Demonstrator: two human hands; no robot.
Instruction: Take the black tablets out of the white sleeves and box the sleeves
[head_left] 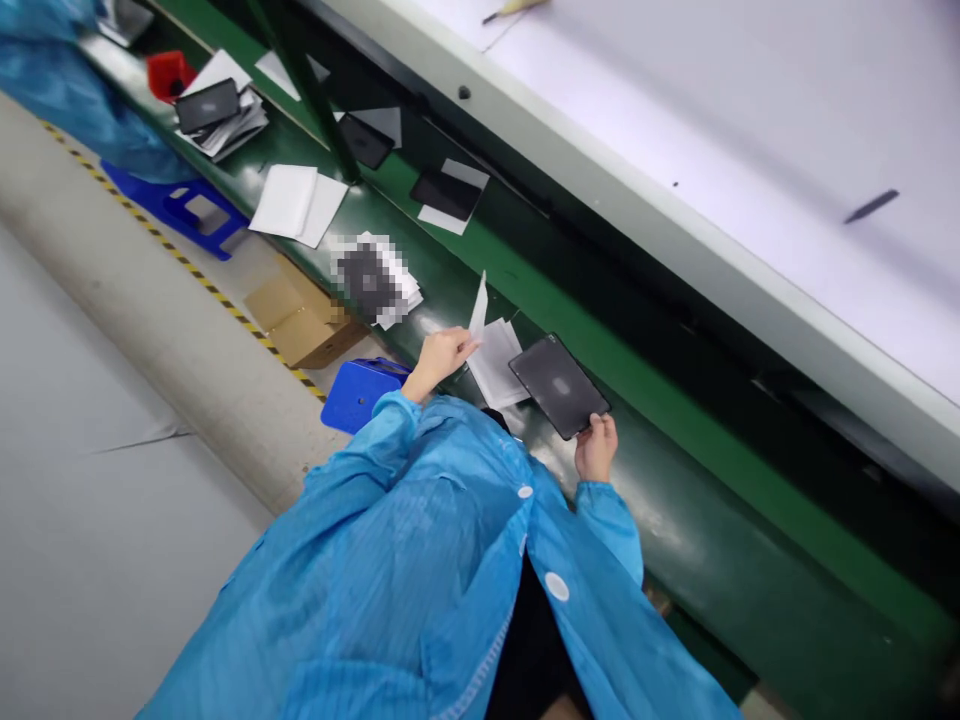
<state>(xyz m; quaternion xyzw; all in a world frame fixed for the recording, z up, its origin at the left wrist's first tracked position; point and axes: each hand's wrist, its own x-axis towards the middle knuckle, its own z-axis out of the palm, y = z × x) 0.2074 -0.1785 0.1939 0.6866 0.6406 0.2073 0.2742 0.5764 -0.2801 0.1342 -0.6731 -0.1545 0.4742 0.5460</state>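
Observation:
My left hand [442, 356] is closed in a pinch on a thin white sheet [478, 305] that stands up on edge above a small stack of white sheets [495, 365] on the green belt [675, 520]. My right hand [596, 447] grips the near corner of a dark flat panel [559, 385] that lies tilted beside that stack. Both arms are in blue smock sleeves.
Farther along the belt lie more white sheets [296, 203], dark panels [446, 192] and a stacked pile [217, 110] near a red bin [166, 72]. A white raised shelf [712, 130] runs along the right. Blue stools [358, 392] and a cardboard box [296, 318] stand on the floor.

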